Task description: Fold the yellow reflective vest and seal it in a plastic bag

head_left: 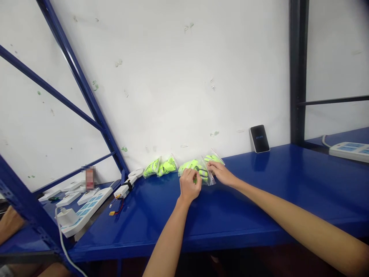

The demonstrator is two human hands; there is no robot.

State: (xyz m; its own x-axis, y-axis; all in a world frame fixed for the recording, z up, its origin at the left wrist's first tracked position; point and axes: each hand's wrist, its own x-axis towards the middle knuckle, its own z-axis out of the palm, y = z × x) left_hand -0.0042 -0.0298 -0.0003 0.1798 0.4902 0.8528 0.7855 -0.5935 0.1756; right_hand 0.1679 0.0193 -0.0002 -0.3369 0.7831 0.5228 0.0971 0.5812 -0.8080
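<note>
A clear plastic bag (211, 179) with a folded neon-yellow reflective vest (186, 166) in it lies on the blue shelf (230, 215), near the wall. My left hand (190, 184) is closed at its near side, fingertips pressed together on the bagged vest. My right hand (221, 173) pinches the clear edge of the same bag at the right. Just behind the right hand lies another bagged neon-yellow bundle (212, 157). To the left, two more bagged bundles rest against the wall, one bundle (167, 166) beside the other (151, 167).
A white device with a black screen (260, 139) leans on the wall at the right. At the left lie a white battery pack (123, 190) with loose wires and a power strip (89, 211). Blue frame posts (83, 84) flank the shelf. Another person's hand (11, 223) shows far left.
</note>
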